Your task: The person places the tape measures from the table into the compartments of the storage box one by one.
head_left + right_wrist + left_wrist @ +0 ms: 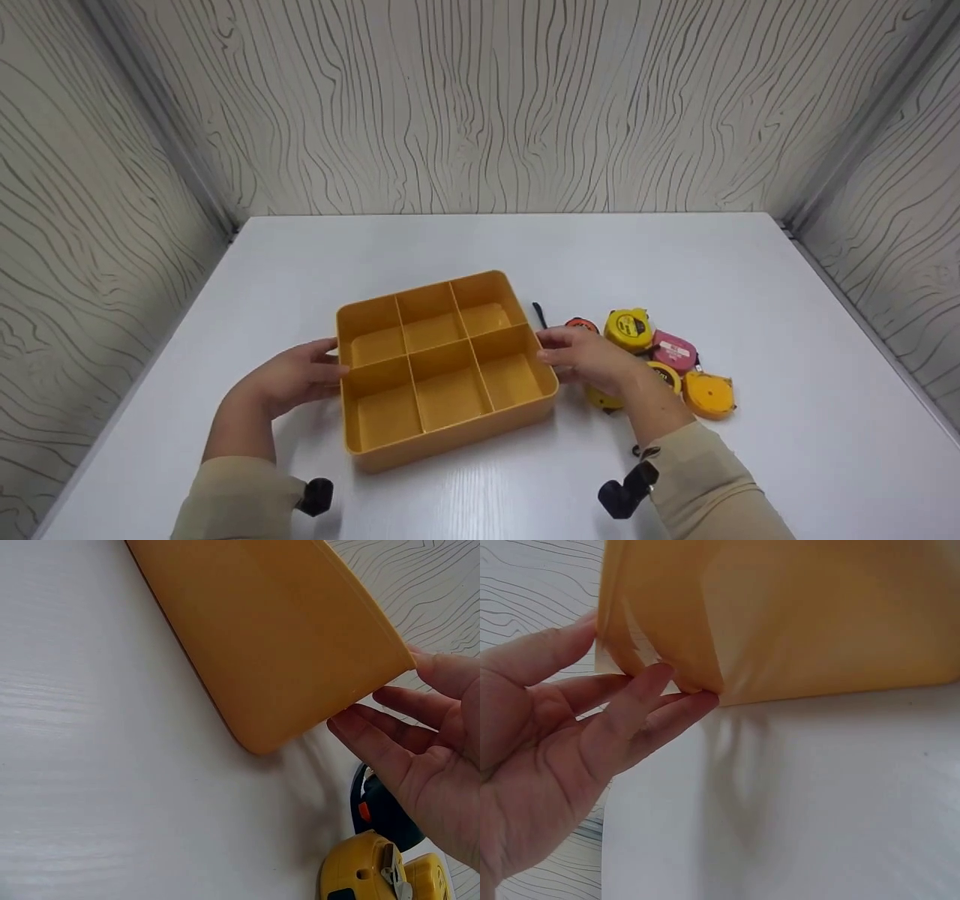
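A yellow-orange divided box (pixel 450 379) with several open compartments sits a little turned on the white table. My left hand (pixel 304 377) grips its left side, thumb at the rim and fingertips against the outer wall, as the left wrist view shows. On the opposite side my right hand (pixel 589 360) holds the box's right wall, its thumb (pixel 442 671) at the rim and fingers lower on the wall. Whether the box's base touches the table all round, I cannot tell. Both hands bear no other thing.
Several tape measures lie close by the right forearm: a yellow one (pixel 628 330), a pink one (pixel 675 351), an orange-yellow one (pixel 709 395) and others partly hidden by the hand. Wood-grain panels (pixel 480 105) rise behind and beside the white table (pixel 420 247).
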Tool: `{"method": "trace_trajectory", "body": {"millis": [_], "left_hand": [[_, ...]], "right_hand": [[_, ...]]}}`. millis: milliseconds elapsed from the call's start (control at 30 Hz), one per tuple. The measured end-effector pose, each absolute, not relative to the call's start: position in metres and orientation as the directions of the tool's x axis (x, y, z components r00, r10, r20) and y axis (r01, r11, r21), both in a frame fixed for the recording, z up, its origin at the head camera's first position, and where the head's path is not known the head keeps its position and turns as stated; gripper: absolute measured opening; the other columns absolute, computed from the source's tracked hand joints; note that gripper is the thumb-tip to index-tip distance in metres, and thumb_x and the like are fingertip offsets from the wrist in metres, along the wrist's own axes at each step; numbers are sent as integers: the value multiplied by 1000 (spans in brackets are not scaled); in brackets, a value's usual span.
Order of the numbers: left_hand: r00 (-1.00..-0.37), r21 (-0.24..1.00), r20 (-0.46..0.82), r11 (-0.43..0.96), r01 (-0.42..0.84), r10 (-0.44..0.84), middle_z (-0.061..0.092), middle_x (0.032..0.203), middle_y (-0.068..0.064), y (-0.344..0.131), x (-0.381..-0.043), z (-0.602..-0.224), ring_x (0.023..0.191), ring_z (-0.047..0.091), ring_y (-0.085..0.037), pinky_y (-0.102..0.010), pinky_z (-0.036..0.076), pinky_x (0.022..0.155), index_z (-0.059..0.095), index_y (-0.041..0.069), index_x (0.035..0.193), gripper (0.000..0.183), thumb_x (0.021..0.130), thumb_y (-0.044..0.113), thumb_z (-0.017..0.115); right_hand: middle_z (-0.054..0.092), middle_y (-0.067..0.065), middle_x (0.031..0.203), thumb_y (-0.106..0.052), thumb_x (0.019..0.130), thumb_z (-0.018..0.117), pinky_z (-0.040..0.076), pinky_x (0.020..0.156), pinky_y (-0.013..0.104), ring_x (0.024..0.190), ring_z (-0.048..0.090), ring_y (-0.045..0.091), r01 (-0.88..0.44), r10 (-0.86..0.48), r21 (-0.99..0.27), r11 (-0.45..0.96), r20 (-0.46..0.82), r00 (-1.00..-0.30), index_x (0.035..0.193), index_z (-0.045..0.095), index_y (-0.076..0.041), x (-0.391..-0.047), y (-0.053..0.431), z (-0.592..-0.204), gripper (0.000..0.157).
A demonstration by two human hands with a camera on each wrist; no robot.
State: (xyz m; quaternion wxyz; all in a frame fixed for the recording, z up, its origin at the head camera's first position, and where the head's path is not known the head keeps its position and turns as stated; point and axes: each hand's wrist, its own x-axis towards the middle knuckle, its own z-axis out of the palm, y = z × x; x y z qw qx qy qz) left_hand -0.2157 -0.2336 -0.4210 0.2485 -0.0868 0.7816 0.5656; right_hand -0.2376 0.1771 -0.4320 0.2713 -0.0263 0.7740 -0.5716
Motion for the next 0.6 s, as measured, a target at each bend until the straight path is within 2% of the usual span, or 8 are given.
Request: {"method": "trace_trajectory", "body": {"millis": [300,600], "left_hand": [[-887,873,-443,286,-394,132,34,142,-12,-229,-221,-430,117,50,-25,-40,44,94,31,17,143,66,85,27,63],[-884,854,-460,316,-413,88,36,142,-5,-222,-231,-430,120,47,-23,-41,42,96,33,22,142,59,89,30,57]], "right_hand": [[49,6,132,-25,90,58,47,91,40,114,53,23,288,-351,-920,266,-371,-860,131,49,-14,-237,177,-436,44],[50,7,130,-23,89,59,48,89,40,111,54,23,316,-311,-916,246,-383,-870,130,50,-13,-234,176,-435,43]]}}
